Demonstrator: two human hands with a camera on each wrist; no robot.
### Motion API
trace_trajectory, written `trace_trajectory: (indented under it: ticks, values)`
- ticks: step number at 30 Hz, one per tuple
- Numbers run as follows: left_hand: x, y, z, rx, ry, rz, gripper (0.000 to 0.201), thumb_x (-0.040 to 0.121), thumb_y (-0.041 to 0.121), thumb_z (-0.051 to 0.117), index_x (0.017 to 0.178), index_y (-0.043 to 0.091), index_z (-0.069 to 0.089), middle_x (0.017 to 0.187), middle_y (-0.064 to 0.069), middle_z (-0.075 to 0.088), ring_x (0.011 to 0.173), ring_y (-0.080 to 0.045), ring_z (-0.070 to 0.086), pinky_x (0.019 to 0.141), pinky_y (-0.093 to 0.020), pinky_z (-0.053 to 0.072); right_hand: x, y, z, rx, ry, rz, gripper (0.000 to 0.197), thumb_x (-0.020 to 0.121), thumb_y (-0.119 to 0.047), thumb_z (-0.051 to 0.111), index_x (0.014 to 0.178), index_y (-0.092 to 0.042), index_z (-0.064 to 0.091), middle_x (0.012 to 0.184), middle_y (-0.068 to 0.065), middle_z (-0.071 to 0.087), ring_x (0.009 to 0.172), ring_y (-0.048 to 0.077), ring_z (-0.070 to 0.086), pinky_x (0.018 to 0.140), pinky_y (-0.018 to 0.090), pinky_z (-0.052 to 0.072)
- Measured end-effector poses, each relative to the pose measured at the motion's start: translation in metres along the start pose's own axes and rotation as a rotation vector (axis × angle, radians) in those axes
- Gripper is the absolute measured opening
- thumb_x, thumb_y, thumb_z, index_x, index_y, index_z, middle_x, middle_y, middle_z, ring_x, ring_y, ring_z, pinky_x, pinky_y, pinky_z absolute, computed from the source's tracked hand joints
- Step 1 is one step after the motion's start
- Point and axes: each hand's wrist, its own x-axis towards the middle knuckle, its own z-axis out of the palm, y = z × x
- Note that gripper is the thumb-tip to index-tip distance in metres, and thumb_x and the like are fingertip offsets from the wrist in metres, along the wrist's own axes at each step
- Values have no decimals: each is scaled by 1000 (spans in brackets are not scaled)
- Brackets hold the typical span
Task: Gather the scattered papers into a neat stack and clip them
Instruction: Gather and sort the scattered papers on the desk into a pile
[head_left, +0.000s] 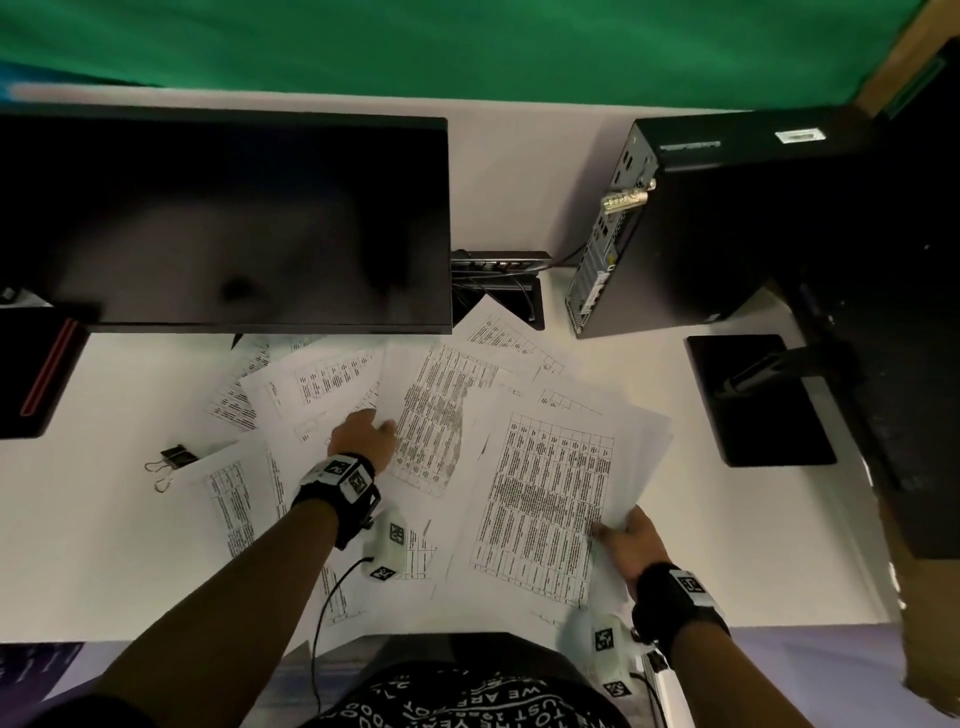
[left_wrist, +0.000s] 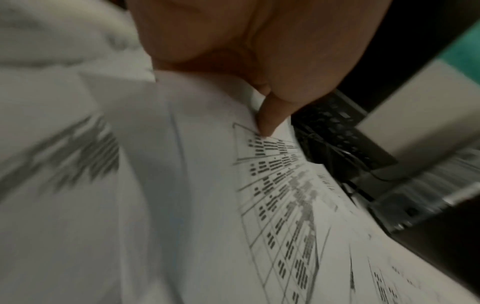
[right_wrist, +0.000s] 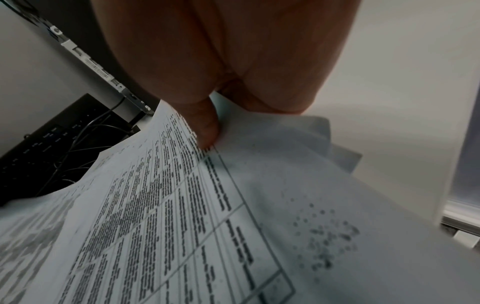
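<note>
Printed sheets with tables (head_left: 311, 384) lie fanned across the white desk (head_left: 104, 545). My left hand (head_left: 376, 421) reaches into the middle of them. Its thumb (left_wrist: 267, 123) presses on the edge of a printed sheet (head_left: 431, 415), which bows up toward the palm; the fingers below are hidden. My right hand (head_left: 613, 530) grips a loose bundle of sheets (head_left: 550, 499) at its right edge, thumb (right_wrist: 205, 131) on top and fingers underneath. A black binder clip (head_left: 174, 460) lies at the left, touching a sheet's corner.
A dark monitor (head_left: 223, 223) stands close behind the papers, with a cable box (head_left: 498, 280) beside it. A computer tower (head_left: 675, 223) and a black stand base (head_left: 758, 400) are at the right. A black device (head_left: 31, 369) sits at the left edge.
</note>
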Motion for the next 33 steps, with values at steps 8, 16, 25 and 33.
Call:
trace_trajectory:
  ticks: [8, 16, 25, 33]
  values:
    - [-45, 4, -78, 229, 247, 685, 26, 93, 6, 50, 116, 12, 60, 87, -10, 70, 77, -28, 66, 72, -35, 53, -5, -5, -1, 47, -33, 13, 34, 90, -7, 66, 119, -22, 57, 118, 8, 68, 111, 34, 63, 104, 56, 46]
    - [-50, 17, -89, -585, -71, 464, 35, 87, 12, 67, 115, 30, 57, 109, 0, 71, 99, -24, 68, 86, -45, 53, -6, -7, -2, 76, -34, 5, 29, 89, 1, 63, 110, -19, 62, 105, 4, 71, 104, 33, 65, 102, 55, 48]
    - [-48, -5, 40, -140, -256, 227, 62, 89, -2, 52, 145, 22, 38, 126, -3, 57, 99, -17, 57, 82, -24, 47, -16, -15, 0, 307, -24, -7, 39, 94, -25, 66, 130, -14, 57, 121, 4, 67, 113, 27, 62, 108, 42, 43]
    - [-55, -3, 83, 45, -321, 371, 42, 93, 13, 56, 134, 10, 53, 121, -6, 60, 107, -21, 58, 98, -33, 47, -7, 1, 2, 64, -77, -81, 64, 67, -40, 84, 124, -22, 60, 116, 1, 72, 107, 28, 68, 96, 53, 54]
